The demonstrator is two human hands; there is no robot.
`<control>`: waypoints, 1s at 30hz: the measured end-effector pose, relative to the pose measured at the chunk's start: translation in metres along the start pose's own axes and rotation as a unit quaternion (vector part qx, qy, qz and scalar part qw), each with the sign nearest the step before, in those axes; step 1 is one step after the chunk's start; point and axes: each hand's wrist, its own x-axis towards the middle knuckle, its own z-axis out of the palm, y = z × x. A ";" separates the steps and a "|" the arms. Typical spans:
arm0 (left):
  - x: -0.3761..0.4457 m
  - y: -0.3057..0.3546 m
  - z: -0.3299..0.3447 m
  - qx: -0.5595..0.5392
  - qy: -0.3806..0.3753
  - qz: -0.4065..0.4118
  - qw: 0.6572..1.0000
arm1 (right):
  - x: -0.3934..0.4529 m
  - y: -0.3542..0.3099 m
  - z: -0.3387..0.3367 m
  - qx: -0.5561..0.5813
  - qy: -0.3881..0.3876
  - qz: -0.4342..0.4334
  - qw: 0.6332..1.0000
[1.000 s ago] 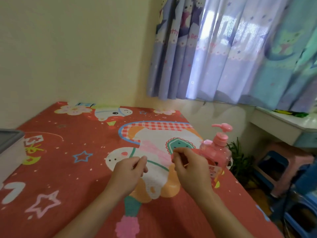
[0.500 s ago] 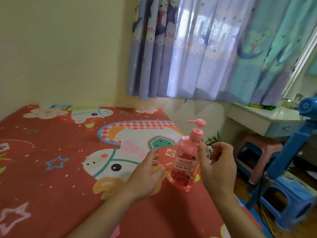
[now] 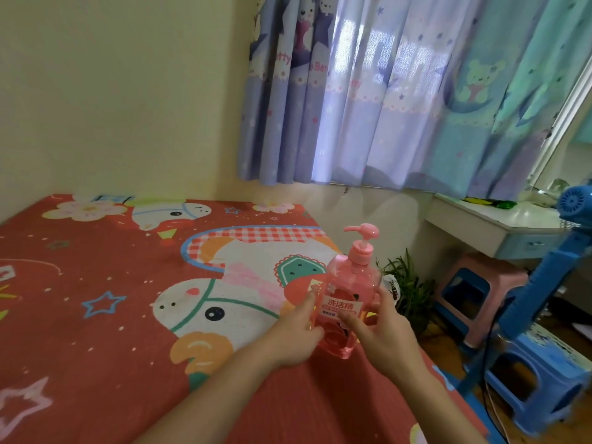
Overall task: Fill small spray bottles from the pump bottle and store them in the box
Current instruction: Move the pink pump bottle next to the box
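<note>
Seemingly the pink pump bottle (image 3: 349,293) was the thing in hand; in the head view, the only one, it stood upright on the red cartoon-printed cover (image 3: 112,299), close to that cover's right edge, its nozzle pointing left; the left hand (image 3: 296,334) met the bottle's left flank with fingers extended along the plastic, while the right hand (image 3: 382,331) cupped the bottle's right flank, thumb across the label and fingers curved round the far side; I judged that both hands flanked it to steady a tall, top-heavy bottle on soft bedding, or to lift or shift it nearer for pumping, though which could not be told; no small spray bottle and no box showed anywhere, so filling appeared not yet begun; whether either hand concealed anything small could not be told; behind the bottle and below the cover's edge stood a green potted plant (image 3: 407,283); further right of the bottle were a pink stool (image 3: 474,283), a blue stool (image 3: 538,379) and a blue stand (image 3: 541,283) leaning up toward a fan head; beyond them ran a pale desk (image 3: 487,222) under patterned curtains (image 3: 384,91); nothing lay between the hands and the bottle; the nearness of the cover's edge seemed the chief hazard, since a nudge rightward might tip it off.
</note>
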 end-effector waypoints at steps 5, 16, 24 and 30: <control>-0.004 -0.004 -0.004 -0.038 0.018 0.030 0.999 | 0.001 -0.003 -0.001 0.013 -0.025 -0.026 0.999; -0.031 -0.034 -0.027 0.007 0.113 0.023 0.993 | -0.003 -0.036 0.037 0.029 -0.078 -0.075 0.994; -0.063 -0.054 -0.050 0.006 0.162 -0.015 0.987 | -0.011 -0.077 0.061 0.037 -0.141 -0.108 0.983; -0.088 -0.072 -0.077 0.006 0.199 -0.021 0.980 | -0.013 -0.106 0.083 0.051 -0.172 -0.141 0.974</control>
